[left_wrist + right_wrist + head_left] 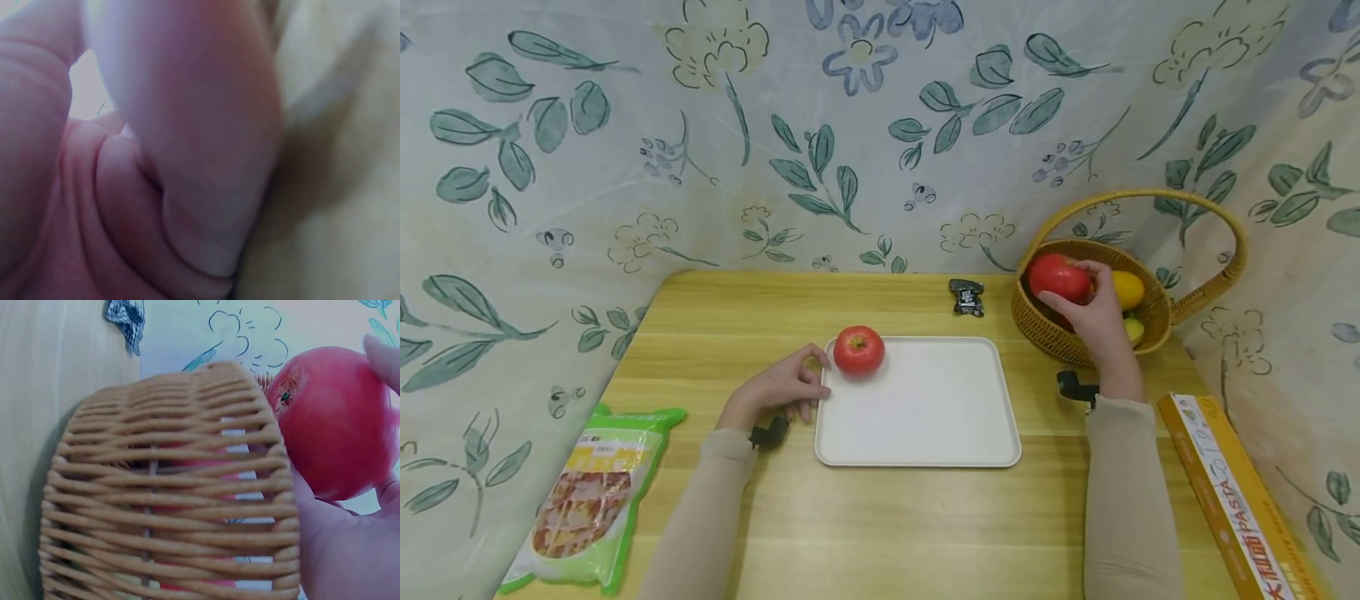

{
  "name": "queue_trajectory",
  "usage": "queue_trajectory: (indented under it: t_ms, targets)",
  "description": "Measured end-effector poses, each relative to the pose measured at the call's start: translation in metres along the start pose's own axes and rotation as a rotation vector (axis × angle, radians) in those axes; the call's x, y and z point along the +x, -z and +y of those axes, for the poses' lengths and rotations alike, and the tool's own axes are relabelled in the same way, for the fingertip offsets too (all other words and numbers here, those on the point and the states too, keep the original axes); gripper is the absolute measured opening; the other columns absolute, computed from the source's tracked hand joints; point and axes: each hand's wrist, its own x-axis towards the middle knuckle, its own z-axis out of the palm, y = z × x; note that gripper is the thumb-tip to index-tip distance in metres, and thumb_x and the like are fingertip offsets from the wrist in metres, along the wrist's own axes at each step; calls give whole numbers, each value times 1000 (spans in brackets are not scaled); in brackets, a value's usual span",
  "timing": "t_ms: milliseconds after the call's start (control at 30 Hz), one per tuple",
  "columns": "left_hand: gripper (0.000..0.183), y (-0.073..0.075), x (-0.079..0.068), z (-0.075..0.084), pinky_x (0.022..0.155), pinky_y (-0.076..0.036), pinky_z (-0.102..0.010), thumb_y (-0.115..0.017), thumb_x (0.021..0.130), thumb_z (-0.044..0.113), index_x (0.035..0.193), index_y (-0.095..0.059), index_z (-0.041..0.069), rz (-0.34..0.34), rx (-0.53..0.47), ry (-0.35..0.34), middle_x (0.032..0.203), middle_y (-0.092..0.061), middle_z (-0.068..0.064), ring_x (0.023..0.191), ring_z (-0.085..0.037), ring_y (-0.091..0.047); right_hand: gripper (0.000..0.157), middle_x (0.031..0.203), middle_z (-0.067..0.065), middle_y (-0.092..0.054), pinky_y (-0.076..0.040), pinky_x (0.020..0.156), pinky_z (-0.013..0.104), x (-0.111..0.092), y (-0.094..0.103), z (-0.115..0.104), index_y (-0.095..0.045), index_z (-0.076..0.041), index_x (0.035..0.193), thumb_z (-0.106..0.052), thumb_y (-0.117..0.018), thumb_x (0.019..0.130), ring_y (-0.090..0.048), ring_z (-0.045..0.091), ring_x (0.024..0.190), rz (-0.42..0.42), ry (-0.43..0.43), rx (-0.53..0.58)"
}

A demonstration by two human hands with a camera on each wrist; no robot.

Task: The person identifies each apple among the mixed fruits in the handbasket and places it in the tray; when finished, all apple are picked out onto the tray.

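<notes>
My right hand grips a red apple at the left rim of a wicker basket. The right wrist view shows the stem hollow of this apple beside the woven wall, with the thumb and fingers around its far side. A second red apple sits in the upper left corner of a white rectangular tray. My left hand rests at the tray's left edge, thumb and index fingertip right at the rim, the other fingers loosely bent. In the left wrist view, the bent fingers fill most of the picture.
A yellow fruit and a yellow-green one lie in the basket, under its tall arched handle. A small black packet lies behind the tray. A green food bag is at left, a long pasta box at right.
</notes>
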Motion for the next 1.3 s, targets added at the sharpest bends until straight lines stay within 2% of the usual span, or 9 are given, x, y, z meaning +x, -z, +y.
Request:
queue_trajectory:
  t_ms: [167,233,500,633,800,1067,1300]
  targets:
    - [55,0,0,0,48,-53,-27,-80,96,26,136,-45,14,-2,-4,-4,83,-70,-8,55,-18,-67,49,168,12,-31,-39,124,50,-4,-5,0,-39,-36,139,-41,-70,102,-42,28,142,-12,30,13]
    - [55,-1,-1,0,48,-53,-27,-80,96,26,136,-45,14,-1,-7,-5,84,-70,-8,55,-18,-67,47,167,12,-33,-40,123,50,-5,-7,-1,-41,-33,140,-41,-69,103,-44,28,140,-15,48,0]
    - [55,-1,0,1,48,-53,-27,-80,95,27,136,-45,14,4,-13,-8,84,-70,-8,55,-18,-67,67,170,13,-31,-33,128,61,-14,-15,-7,-37,-28,150,-38,-77,98,-35,36,151,-27,98,-47]
    - [56,0,1,-1,48,-53,-27,-80,95,27,136,-45,14,3,-13,-6,84,-70,-8,55,-18,-67,74,171,10,-30,-34,127,63,-18,-18,-9,-34,-24,153,-36,-79,96,-32,36,153,-25,130,-64]
    - [57,0,2,-3,49,-53,-27,-80,96,27,137,-44,13,-4,-7,-10,85,-70,-9,56,-18,-67,81,172,8,-30,-35,126,64,-22,-22,-12,-29,-28,161,-30,-79,97,-30,38,155,-12,150,-93]
    - [57,1,1,-3,48,-53,-27,-79,96,28,137,-43,13,-10,-16,-15,85,-70,-9,55,-18,-67,85,172,12,-27,-34,125,67,-30,-34,-22,-26,-26,164,-28,-79,97,-30,42,155,-48,151,-101]
    - [56,1,1,-2,48,-53,-27,-79,96,28,137,-44,13,-10,-8,-18,85,-70,-9,55,-18,-67,87,171,15,-30,-41,121,66,-35,-51,-29,-27,-21,165,-31,-79,96,-34,42,152,-112,144,-145]
